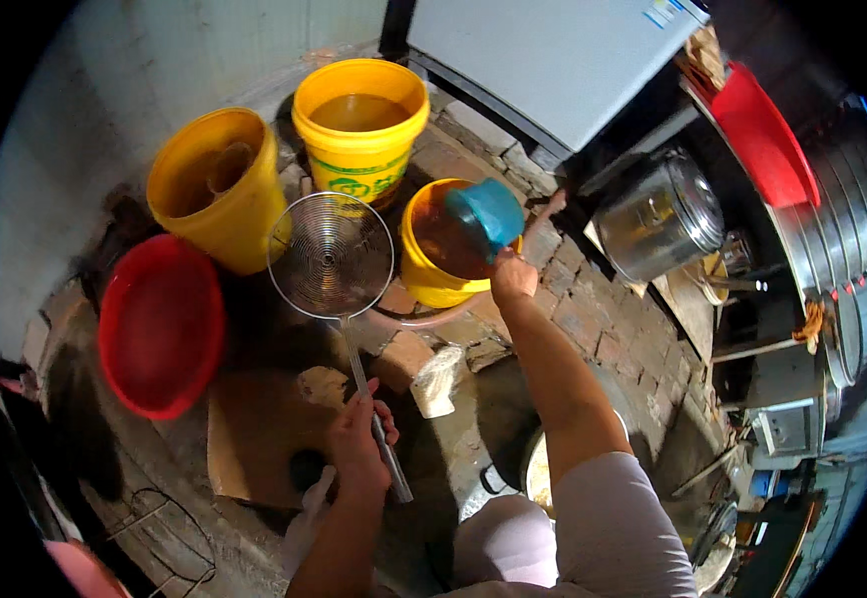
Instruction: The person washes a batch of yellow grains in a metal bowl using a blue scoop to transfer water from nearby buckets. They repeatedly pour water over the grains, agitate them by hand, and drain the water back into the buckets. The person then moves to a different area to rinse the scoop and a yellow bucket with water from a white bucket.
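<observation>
Left hand point(359, 437): wrapped around the handle of a wire strainer point(330, 257)
Wire strainer: round head left of the front bucket point(425, 282)
Right hand point(514, 277): clasping a blue scoop point(488, 214)
Blue scoop: over the front bucket's mouth
Rear bucket point(361, 164): yellow, containing brownish liquid

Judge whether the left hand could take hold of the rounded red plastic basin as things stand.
Probably not without freeing itself: the left hand is closed around the round, silver, long-handled metal strainer, though nothing visible seems to block its way to the basin.
</observation>
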Tool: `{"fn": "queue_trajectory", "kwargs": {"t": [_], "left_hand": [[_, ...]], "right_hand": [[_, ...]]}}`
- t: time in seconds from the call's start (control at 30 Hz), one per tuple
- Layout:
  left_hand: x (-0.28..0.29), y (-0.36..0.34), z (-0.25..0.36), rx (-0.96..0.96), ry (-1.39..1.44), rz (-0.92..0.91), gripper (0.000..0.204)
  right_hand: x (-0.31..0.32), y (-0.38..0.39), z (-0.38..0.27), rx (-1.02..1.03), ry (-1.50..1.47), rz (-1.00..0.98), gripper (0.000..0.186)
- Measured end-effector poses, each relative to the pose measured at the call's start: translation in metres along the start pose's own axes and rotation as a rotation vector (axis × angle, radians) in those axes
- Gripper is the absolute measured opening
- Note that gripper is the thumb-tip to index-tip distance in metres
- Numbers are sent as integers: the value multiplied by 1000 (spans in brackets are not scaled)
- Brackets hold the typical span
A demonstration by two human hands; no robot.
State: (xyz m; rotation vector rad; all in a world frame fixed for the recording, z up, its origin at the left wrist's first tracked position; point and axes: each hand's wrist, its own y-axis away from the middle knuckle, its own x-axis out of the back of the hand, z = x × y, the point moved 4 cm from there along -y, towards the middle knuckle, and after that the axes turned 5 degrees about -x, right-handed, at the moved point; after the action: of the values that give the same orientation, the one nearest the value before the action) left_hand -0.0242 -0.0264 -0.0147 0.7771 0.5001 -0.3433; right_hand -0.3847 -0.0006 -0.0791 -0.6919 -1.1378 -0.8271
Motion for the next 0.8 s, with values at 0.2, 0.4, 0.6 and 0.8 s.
{"fn": "queue_trajectory", "kwargs": {"t": [0.2, 0.4, 0.6, 0.8], "left_hand": [[23, -3, 25, 13, 66, 48, 31], [23, 5, 27, 63, 96, 17, 30], [30, 3, 19, 50, 45, -15, 31], [24, 7, 5, 64, 20, -19, 31]], "right_hand": [[-3, -1, -65, -78, -154, -374, 21], [-50, -24, -39, -370, -668, -305, 24], [-57, 19, -40, -741, -1561, -497, 28], [-55, 35, -21, -577, -1777, -298, 32]]}}
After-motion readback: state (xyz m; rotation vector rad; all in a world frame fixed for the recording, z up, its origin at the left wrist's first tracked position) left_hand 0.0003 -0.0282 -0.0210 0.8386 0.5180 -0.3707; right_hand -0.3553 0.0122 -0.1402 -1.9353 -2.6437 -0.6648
